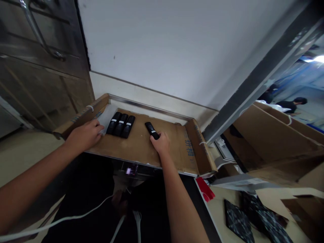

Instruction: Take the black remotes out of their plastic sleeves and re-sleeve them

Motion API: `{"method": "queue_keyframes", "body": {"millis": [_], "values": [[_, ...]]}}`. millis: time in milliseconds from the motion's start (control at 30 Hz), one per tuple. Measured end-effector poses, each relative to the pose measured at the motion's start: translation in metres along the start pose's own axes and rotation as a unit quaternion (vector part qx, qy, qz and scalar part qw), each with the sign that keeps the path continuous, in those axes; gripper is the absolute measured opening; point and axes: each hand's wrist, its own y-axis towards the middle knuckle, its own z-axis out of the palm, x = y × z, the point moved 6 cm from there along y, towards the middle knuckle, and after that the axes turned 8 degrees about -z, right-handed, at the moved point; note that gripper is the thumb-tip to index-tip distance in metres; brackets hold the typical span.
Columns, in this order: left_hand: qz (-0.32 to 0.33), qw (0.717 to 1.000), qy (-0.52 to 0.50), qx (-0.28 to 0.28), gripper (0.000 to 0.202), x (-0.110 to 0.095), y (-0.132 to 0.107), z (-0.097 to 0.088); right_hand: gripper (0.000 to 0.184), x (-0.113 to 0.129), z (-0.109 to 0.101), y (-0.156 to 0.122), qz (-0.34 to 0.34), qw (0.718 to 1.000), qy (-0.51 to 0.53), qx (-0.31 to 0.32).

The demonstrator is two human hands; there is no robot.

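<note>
My right hand point(162, 141) is closed around the lower end of a black remote control point(152, 130) with a small white label, over the right-centre of a cardboard-lined tray point(138, 150). To the left, three similar black remote controls point(120, 125) lie side by side in a row, each with a white label. My left hand point(87, 135) is at the tray's left side, its fingers curled onto the edge of translucent white plastic film point(108, 116), which looks like thin bags. The fingertips are partly hidden, but they appear to grip the film.
Low cardboard walls point(201, 148) border the tray, with a white panel point(152, 44) behind it. A metal door handle point(37, 32) is at upper left. Large cardboard boxes point(275, 135) stand right, above dark patterned items point(239, 221) on the floor. People work in the far right background.
</note>
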Motion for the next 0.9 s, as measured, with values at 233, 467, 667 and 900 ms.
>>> {"method": "queue_keyframes", "body": {"millis": [233,467,667,900], "values": [[0.033,0.989,0.14,-0.046,0.032,-0.017,0.018,-0.019,0.042,-0.009,0.003,-0.004,0.064,0.997,0.047,0.016],[0.034,0.988,-0.12,-0.093,0.027,-0.099,0.058,-0.024,0.037,-0.018,-0.001,-0.002,0.072,0.981,0.175,-0.048],[0.024,0.966,-0.254,-0.033,0.026,-0.173,0.075,0.06,0.028,-0.03,-0.003,-0.005,0.098,0.966,0.226,-0.079],[0.112,0.972,-0.205,0.017,0.022,-0.192,0.057,0.098,0.03,-0.027,0.0,0.001,0.106,0.969,0.211,-0.077]]}}
